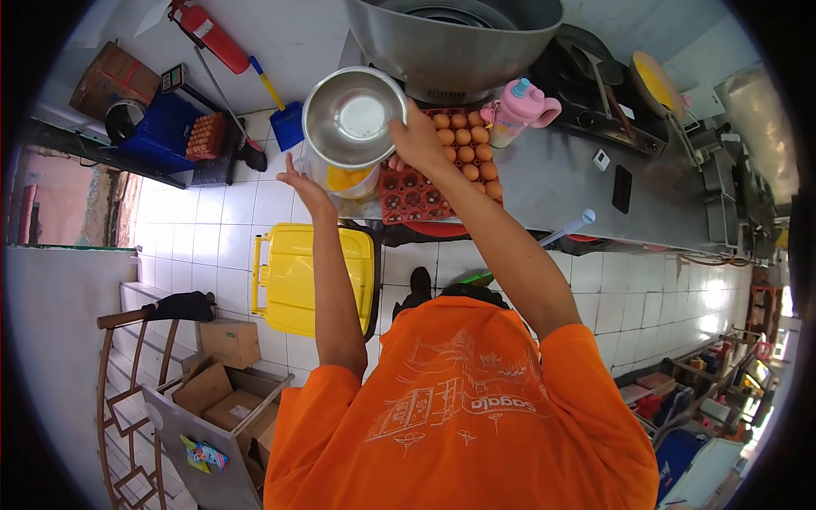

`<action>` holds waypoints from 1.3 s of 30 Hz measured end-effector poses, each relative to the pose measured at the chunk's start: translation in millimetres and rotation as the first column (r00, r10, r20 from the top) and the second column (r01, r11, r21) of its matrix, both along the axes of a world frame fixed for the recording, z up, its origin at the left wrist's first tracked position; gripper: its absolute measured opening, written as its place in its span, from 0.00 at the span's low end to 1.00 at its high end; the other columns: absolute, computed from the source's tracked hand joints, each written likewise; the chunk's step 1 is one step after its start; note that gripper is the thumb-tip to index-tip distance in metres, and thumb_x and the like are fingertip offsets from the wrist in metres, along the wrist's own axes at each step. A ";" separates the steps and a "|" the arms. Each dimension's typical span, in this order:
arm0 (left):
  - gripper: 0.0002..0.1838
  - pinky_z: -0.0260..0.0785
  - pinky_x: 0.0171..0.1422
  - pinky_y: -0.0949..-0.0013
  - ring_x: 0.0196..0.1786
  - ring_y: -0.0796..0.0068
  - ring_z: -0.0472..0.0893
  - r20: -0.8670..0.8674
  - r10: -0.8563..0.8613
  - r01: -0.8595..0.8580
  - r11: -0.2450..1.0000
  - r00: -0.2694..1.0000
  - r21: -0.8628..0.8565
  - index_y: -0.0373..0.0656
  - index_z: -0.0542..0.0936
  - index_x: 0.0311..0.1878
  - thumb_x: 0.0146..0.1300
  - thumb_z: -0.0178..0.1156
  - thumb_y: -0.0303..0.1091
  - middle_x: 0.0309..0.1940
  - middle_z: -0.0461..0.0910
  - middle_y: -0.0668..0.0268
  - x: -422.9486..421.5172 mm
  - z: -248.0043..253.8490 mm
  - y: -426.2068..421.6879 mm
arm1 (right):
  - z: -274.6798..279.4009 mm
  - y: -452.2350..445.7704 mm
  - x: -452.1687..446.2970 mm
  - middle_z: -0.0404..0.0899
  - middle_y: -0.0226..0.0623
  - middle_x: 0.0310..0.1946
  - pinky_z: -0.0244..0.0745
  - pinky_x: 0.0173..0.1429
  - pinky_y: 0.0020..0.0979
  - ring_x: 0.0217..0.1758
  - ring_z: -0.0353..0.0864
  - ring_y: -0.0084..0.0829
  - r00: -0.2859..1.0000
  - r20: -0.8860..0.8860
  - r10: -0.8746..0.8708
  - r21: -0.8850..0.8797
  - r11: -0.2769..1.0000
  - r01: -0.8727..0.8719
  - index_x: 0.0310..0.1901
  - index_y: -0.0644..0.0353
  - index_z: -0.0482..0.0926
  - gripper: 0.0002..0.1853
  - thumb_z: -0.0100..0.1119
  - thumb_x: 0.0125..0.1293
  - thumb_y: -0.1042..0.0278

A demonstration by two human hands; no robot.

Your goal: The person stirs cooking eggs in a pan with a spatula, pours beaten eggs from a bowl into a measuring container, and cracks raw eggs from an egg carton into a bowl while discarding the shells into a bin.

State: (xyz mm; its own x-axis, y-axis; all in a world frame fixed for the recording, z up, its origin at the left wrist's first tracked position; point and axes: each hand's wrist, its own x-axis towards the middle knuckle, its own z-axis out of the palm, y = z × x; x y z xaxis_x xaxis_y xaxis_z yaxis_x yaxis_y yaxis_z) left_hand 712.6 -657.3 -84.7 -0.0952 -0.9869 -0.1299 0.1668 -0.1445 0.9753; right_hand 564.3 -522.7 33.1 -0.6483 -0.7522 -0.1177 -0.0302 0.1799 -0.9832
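Observation:
A steel mixing bowl (355,117) is gripped by its right rim in my right hand (418,143), with the inside facing up. Beneath it, partly hidden, stands a clear container with yellow egg contents (347,177) at the counter's left end. My left hand (308,190) is beside that container with its fingers spread; whether it touches the container I cannot tell. A red egg tray (408,201) lies right of the bowl. Brown eggs (467,153) fill its right part, and several hollows at its left hold no egg.
A large metal drum (459,51) stands behind the tray, and a pink bottle (523,106) to its right. Farther right are a phone (622,189), a small timer (601,160) and a stove (625,119). A yellow lidded bin (314,280) stands below the counter's left end.

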 end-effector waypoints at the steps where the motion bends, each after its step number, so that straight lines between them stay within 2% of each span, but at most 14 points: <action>1: 0.44 0.48 0.81 0.58 0.77 0.51 0.59 0.000 0.001 -0.001 1.000 1.000 0.003 0.52 0.61 0.76 0.72 0.18 0.72 0.74 0.60 0.47 5.1 -2.6 2.9 | -5.0 9.7 -7.7 0.82 0.49 0.25 0.80 0.24 0.37 0.25 0.85 0.40 1.000 0.000 0.001 0.003 1.000 -0.001 0.70 0.57 0.61 0.28 0.47 0.67 0.73; 3: 0.38 0.50 0.78 0.54 0.74 0.53 0.62 -0.036 0.089 -0.082 0.984 0.995 0.160 0.49 0.65 0.72 0.76 0.27 0.68 0.70 0.65 0.51 18.5 -7.1 14.0 | -14.5 35.7 -31.8 0.82 0.49 0.32 0.81 0.22 0.32 0.27 0.85 0.38 0.882 0.471 -0.011 -0.076 0.996 0.053 0.66 0.62 0.62 0.25 0.46 0.68 0.74; 6: 0.29 0.59 0.72 0.58 0.66 0.58 0.70 0.088 0.265 -0.264 0.964 0.960 -0.016 0.45 0.68 0.67 0.78 0.38 0.58 0.60 0.73 0.54 33.7 -17.3 65.4 | -18.4 111.2 -41.6 0.79 0.53 0.43 0.76 0.20 0.32 0.27 0.83 0.37 0.835 0.539 -0.115 -0.161 0.958 0.236 0.64 0.62 0.63 0.22 0.46 0.68 0.72; 8: 0.21 0.65 0.65 0.63 0.57 0.66 0.75 0.143 0.084 -0.071 0.993 0.986 -0.096 0.35 0.69 0.62 0.78 0.47 0.44 0.53 0.76 0.58 33.2 -30.0 110.2 | -25.4 173.6 -39.1 0.79 0.53 0.43 0.73 0.20 0.31 0.27 0.82 0.36 0.805 0.567 -0.173 -0.174 0.930 0.322 0.63 0.63 0.63 0.22 0.46 0.68 0.70; 12: 0.18 0.70 0.59 0.61 0.53 0.63 0.77 0.424 -0.432 0.539 0.824 0.796 -0.173 0.44 0.73 0.60 0.69 0.58 0.34 0.54 0.76 0.58 -26.6 -43.1 193.0 | -79.5 262.5 -38.2 0.81 0.51 0.36 0.77 0.25 0.31 0.26 0.82 0.37 0.709 0.593 -0.380 0.023 0.889 0.457 0.60 0.65 0.65 0.21 0.47 0.68 0.68; 15: 0.26 0.69 0.59 0.48 0.58 0.50 0.75 0.816 -0.171 0.696 0.632 0.553 -0.339 0.49 0.71 0.63 0.60 0.63 0.31 0.59 0.73 0.54 -83.4 -30.1 210.1 | -127.7 282.0 -55.0 0.81 0.51 0.31 0.83 0.27 0.31 0.26 0.85 0.37 0.556 0.676 -0.483 0.044 0.780 0.624 0.63 0.62 0.60 0.21 0.44 0.70 0.69; 21: 0.27 0.68 0.59 0.43 0.59 0.50 0.73 0.993 0.020 0.874 0.474 0.115 -0.111 0.54 0.71 0.61 0.56 0.64 0.31 0.59 0.69 0.57 -131.6 -39.5 175.0 | -187.0 283.0 -92.1 0.81 0.55 0.39 0.83 0.27 0.33 0.28 0.85 0.39 0.433 0.677 -0.596 0.135 0.678 0.723 0.70 0.54 0.49 0.28 0.46 0.73 0.65; 26: 0.27 0.72 0.55 0.46 0.55 0.51 0.77 0.987 -0.013 0.893 0.427 0.162 -0.141 0.49 0.69 0.59 0.56 0.65 0.39 0.53 0.73 0.54 -122.0 -34.8 164.9 | -144.5 300.9 -58.9 0.81 0.48 0.41 0.80 0.29 0.33 0.26 0.82 0.37 0.487 0.622 -0.613 0.219 0.733 0.644 0.74 0.53 0.46 0.35 0.54 0.74 0.57; 27: 0.29 0.73 0.54 0.47 0.53 0.51 0.79 0.961 -0.089 0.845 0.502 0.262 -0.184 0.47 0.69 0.59 0.55 0.66 0.41 0.51 0.74 0.53 -122.0 -32.2 159.3 | -141.1 301.4 -48.2 0.80 0.46 0.43 0.78 0.29 0.32 0.24 0.81 0.35 0.583 0.501 -0.640 0.260 0.754 0.604 0.75 0.52 0.47 0.37 0.56 0.73 0.55; 29: 0.24 0.75 0.45 0.55 0.42 0.59 0.81 0.880 -0.087 0.765 0.539 0.466 -0.352 0.44 0.70 0.54 0.60 0.62 0.47 0.41 0.78 0.57 -107.7 -41.4 155.1 | -136.1 282.2 -28.4 0.76 0.44 0.47 0.75 0.42 0.38 0.38 0.79 0.37 0.888 -0.163 -0.430 0.070 0.893 0.445 0.68 0.55 0.65 0.26 0.57 0.71 0.60; 31: 0.21 0.68 0.36 0.66 0.32 0.70 0.76 0.320 -0.652 0.588 0.758 0.688 0.281 0.46 0.73 0.49 0.66 0.52 0.55 0.32 0.76 0.65 -91.2 -31.5 160.3 | -120.8 249.7 -27.4 0.74 0.42 0.47 0.72 0.50 0.41 0.48 0.75 0.40 0.700 -0.703 -0.128 0.031 0.977 0.210 0.62 0.57 0.73 0.23 0.59 0.66 0.67; 32: 0.21 0.68 0.36 0.66 0.32 0.70 0.76 0.321 -0.664 0.602 0.748 0.675 0.280 0.46 0.73 0.49 0.66 0.52 0.55 0.32 0.76 0.65 -83.1 -28.5 169.0 | -115.2 231.6 -33.7 0.74 0.40 0.47 0.70 0.54 0.43 0.52 0.73 0.41 0.577 -0.817 0.011 0.114 0.983 0.142 0.60 0.58 0.75 0.23 0.59 0.62 0.70; 34: 0.23 0.58 0.28 0.74 0.23 0.80 0.66 -0.304 -0.548 0.617 0.586 0.779 0.525 0.51 0.74 0.48 0.69 0.44 0.60 0.26 0.71 0.72 -67.6 -23.5 182.7 | -131.1 201.9 -44.1 0.74 0.38 0.47 0.69 0.54 0.42 0.51 0.73 0.40 0.474 -0.870 0.136 0.221 0.967 0.129 0.59 0.57 0.76 0.23 0.60 0.60 0.70; 39: 0.21 0.57 0.28 0.75 0.23 0.79 0.65 -0.458 -0.431 0.629 0.518 0.777 0.580 0.52 0.74 0.46 0.71 0.44 0.58 0.27 0.70 0.73 -59.4 -24.5 193.7 | -149.9 175.8 -63.4 0.74 0.39 0.43 0.71 0.53 0.43 0.52 0.73 0.41 0.324 -0.844 0.427 0.463 0.885 0.040 0.52 0.54 0.76 0.17 0.59 0.59 0.71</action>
